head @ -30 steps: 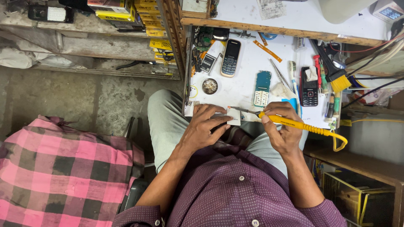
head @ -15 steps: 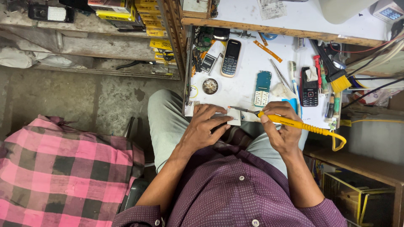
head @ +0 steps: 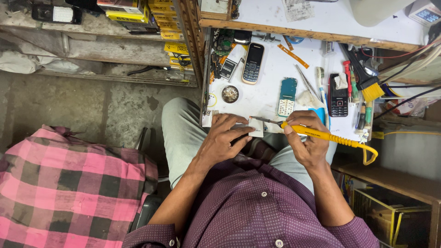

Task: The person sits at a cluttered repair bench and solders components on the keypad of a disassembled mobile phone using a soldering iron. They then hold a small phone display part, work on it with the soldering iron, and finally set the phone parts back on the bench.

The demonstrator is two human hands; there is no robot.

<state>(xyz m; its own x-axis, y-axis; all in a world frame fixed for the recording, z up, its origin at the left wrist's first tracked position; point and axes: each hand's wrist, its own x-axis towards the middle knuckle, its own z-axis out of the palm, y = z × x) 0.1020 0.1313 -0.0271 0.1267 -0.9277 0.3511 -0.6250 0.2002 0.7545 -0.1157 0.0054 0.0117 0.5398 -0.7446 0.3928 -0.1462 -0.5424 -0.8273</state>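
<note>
1. Pink checked cloth (head: 69,183) fills the near left, well apart from the work.
2. White bench (head: 266,98) sits far of the person's lap; its near edge is right at the hands.
3. Left hand (head: 225,140) lies flat, fingers spread, pressing down a small white part (head: 255,126) at the bench's near edge.
4. Right hand (head: 310,142) is closed around the yellow soldering iron (head: 321,134), pen-style grip. The tip points left and reaches the white part's far right corner; contact is too small to confirm.
5. The iron's yellow cord loops off to the right, past the bench edge.
6. Black phone (head: 253,63) lies far left on the bench, screen up.
7. Second black phone (head: 338,95) lies right, just beside the brush (head: 363,76) with yellow bristles.
8. Teal phone board (head: 287,95) lies between the two phones, just far of the iron tip.
9. Small round tin (head: 229,93) sits left of the board, far of the left hand.
</note>
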